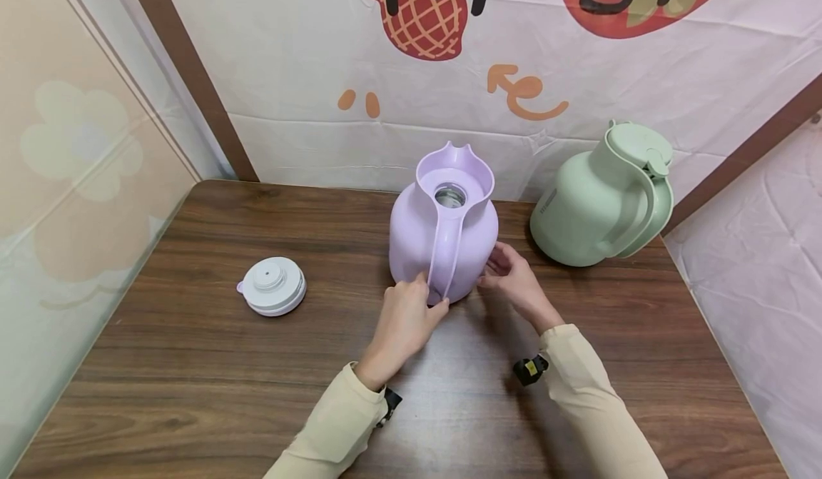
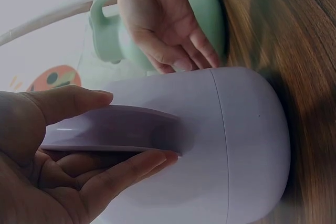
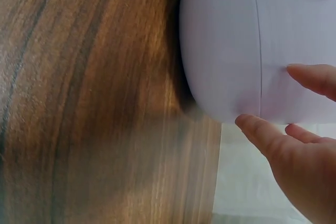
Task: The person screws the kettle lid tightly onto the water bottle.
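Left hand [image 1: 399,318] grips the lilac jug [image 1: 411,233] by its handle [image 1: 444,254]; right hand [image 1: 514,283], fingers loosely spread, touches its right side! White lid [image 1: 272,286] left, green jug [image 1: 574,211] far right.

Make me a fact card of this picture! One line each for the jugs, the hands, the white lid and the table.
Purple jug: upright, top open
Left hand: holds the handle of the purple jug
Right hand: fingers at the purple jug's side
Green jug: on the right, green lid on
White lid: on the table, left of the purple jug
Table: brown, wood-look
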Action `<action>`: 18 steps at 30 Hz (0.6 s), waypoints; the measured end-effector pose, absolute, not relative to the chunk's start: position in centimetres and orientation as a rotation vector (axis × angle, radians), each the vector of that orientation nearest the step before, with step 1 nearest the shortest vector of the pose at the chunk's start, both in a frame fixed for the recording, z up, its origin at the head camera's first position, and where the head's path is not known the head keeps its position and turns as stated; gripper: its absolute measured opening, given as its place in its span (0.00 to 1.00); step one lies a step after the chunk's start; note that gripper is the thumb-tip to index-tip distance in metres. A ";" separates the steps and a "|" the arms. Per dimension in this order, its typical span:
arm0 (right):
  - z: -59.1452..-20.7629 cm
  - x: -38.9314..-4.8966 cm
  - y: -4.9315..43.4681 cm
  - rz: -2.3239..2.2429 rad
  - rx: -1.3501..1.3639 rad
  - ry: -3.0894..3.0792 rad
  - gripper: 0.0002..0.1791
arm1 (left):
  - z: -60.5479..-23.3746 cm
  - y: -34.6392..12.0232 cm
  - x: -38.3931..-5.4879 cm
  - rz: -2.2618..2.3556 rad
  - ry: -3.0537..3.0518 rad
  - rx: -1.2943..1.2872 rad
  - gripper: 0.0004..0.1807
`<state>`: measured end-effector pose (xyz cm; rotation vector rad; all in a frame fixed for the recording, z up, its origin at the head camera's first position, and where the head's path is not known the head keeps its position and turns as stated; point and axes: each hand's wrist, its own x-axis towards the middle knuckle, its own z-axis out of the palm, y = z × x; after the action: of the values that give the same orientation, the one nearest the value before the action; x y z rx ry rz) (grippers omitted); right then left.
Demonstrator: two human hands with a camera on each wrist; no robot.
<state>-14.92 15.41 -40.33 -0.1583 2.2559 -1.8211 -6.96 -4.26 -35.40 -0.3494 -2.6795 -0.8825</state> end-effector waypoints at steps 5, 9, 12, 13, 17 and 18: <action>-39.9 -15.0 15.7 -1.829 -0.156 2.270 0.38 | -35.4 -3.8 -7.0 -0.891 -2.684 -0.350 0.12; -39.8 -15.1 15.9 -1.844 -0.146 2.276 0.38 | -35.4 -3.4 -7.1 -0.887 -2.675 -0.359 0.12; -39.7 -15.2 16.0 -1.842 -0.144 2.281 0.37 | -35.5 -3.1 -7.2 -0.877 -2.671 -0.356 0.12; -39.7 -15.2 16.1 -1.841 -0.146 2.282 0.37 | -35.6 -3.0 -7.2 -0.875 -2.668 -0.356 0.12; -39.5 -15.4 16.3 -1.792 -0.158 2.322 0.36 | -35.7 -2.6 -7.2 -0.860 -2.660 -0.359 0.12; -39.5 -15.4 16.4 -1.776 -0.159 2.336 0.36 | -35.7 -2.5 -7.2 -0.851 -2.657 -0.361 0.12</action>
<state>-15.41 16.42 -39.48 -0.1588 2.3364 -1.7765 -7.24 -2.53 -35.72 -0.3608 -2.6567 -0.8513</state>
